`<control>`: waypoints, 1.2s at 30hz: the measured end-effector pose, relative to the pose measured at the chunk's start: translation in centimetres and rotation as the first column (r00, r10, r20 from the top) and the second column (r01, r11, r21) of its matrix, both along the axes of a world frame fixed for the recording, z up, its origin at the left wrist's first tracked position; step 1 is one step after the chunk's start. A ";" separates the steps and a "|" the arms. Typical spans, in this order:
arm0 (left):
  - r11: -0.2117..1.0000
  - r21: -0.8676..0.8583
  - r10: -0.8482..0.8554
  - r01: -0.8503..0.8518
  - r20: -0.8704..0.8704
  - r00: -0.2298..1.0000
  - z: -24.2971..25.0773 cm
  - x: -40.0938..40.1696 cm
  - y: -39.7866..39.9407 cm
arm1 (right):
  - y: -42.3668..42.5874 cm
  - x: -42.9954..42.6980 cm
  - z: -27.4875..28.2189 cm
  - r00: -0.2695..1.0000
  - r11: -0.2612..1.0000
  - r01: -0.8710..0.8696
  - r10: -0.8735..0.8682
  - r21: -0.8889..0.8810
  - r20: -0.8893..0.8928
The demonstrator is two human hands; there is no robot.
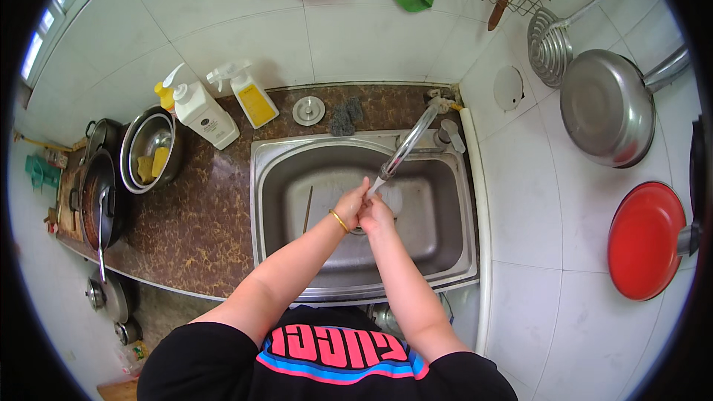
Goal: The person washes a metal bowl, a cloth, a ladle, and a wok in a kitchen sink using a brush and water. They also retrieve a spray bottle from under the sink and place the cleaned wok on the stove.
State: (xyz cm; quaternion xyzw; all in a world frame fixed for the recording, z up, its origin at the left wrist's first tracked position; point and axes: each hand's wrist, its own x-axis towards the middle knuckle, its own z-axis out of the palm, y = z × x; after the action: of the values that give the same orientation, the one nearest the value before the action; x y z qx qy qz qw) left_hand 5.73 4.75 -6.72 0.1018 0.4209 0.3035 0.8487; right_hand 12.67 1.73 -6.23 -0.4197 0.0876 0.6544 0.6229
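Over the stainless steel sink (440, 217), water runs in a stream from the chrome faucet spout (410, 142) onto my two hands. My left hand (349, 207), with a gold bangle (338, 221) at the wrist, is cupped under the flow. Against it rests my right hand (377, 214), its fingers loosely curled and partly hidden. Nothing shows in either hand. A single chopstick-like stick (308, 209) leans in the basin left of my hands. Beneath the hands, the drain (358, 231) is mostly covered.
Left of the sink, the brown counter (184, 234) bears steel bowls (129, 172) with yellow sponges (153, 166), a wok (94, 200), a pump bottle (205, 117) and a spray bottle (254, 101). Behind the basin lie a strainer (308, 111) and steel wool (344, 117). Pans (607, 108) hang at right.
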 end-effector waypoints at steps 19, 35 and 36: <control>0.973 -0.212 0.012 -0.087 -0.334 0.942 -4.6 -5.6 -2.8 | 3.6 14.6 7.4 -0.786 0.898 -0.004 0.269 -0.440 0.557; 0.947 0.085 -0.036 0.311 -0.932 0.361 -10.2 -11.2 -7.3 | -6.2 4.6 -3.4 -0.145 0.906 -0.328 0.234 -0.269 0.961; 0.915 0.175 0.082 0.362 -0.963 0.258 -10.7 -10.9 -7.2 | -6.6 2.4 -2.2 -0.274 0.867 -0.386 0.218 -0.314 0.937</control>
State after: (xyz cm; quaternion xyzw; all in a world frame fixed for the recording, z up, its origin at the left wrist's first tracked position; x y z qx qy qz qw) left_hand -5.18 -2.49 -17.40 0.4562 0.7705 0.1734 0.4100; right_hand 15.10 -4.87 -8.42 -0.7348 -0.5611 0.2364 0.2988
